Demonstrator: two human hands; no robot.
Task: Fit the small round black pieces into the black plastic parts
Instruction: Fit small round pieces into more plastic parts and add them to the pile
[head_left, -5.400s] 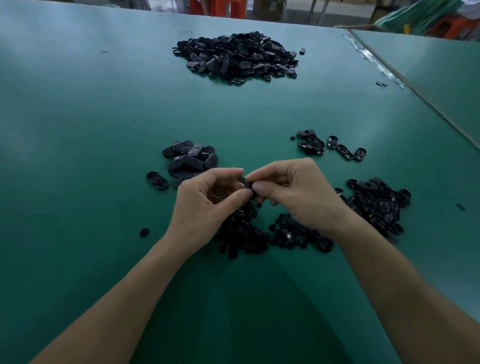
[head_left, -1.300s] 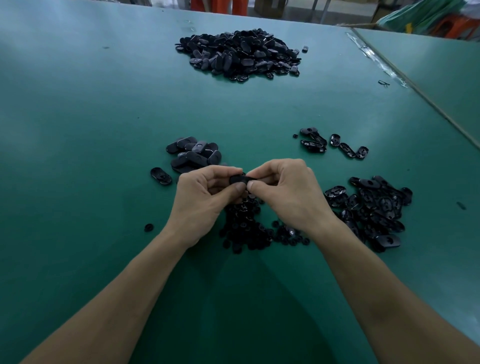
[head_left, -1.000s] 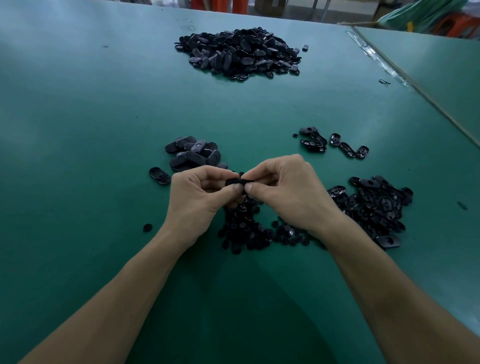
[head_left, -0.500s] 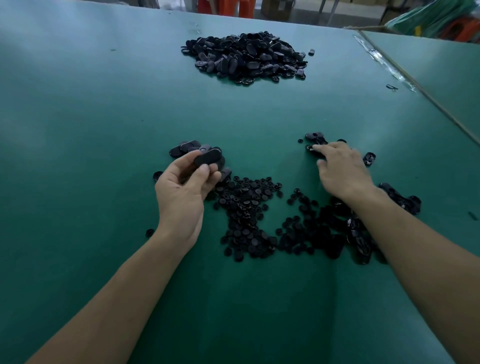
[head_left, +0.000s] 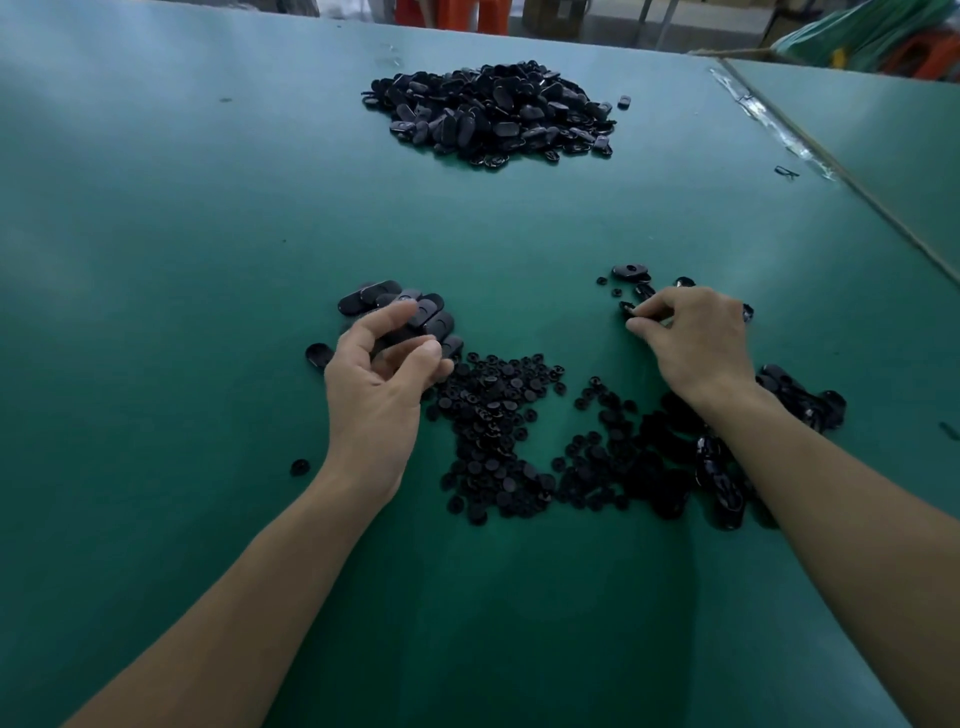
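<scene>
- Head view, the hands: the left hand (head_left: 382, 379) hovers palm-down over the near edge of a small stack of oblong parts (head_left: 402, 312); its fingers are loosely curved and spread, with the thumb apart from the index finger and nothing gripped between them; the forearm runs in from the lower left.
- The right hand (head_left: 698, 343) reaches forward on the right side; its thumb and curled fingertips pinch one black part (head_left: 629, 309) among a few loose parts (head_left: 630, 270) lying there.
- Change: a second ago both hands met at the centre, working one piece between them; half a second ago the left hand carried an oblong part above the stack, and now it is empty; the right hand, which then lay flat on the loose parts, now has its fingers closed on one.
- The task's things: the small round pieces (head_left: 498, 415) lie in a flat scatter between the two wrists; they are matte black discs, too small to show detail; the stacked parts are smooth rounded oblongs, dark and slightly glossy, overlapping one another; another pile of glossy parts (head_left: 802, 400) sits beside and partly under the right forearm; a big heap (head_left: 493, 114) of such parts lies far across the green table (head_left: 156, 234), well apart from the hands.
- A stray round piece (head_left: 300, 466) rests left of the left wrist; a single oblong part (head_left: 318, 355) lies just left of that hand.
</scene>
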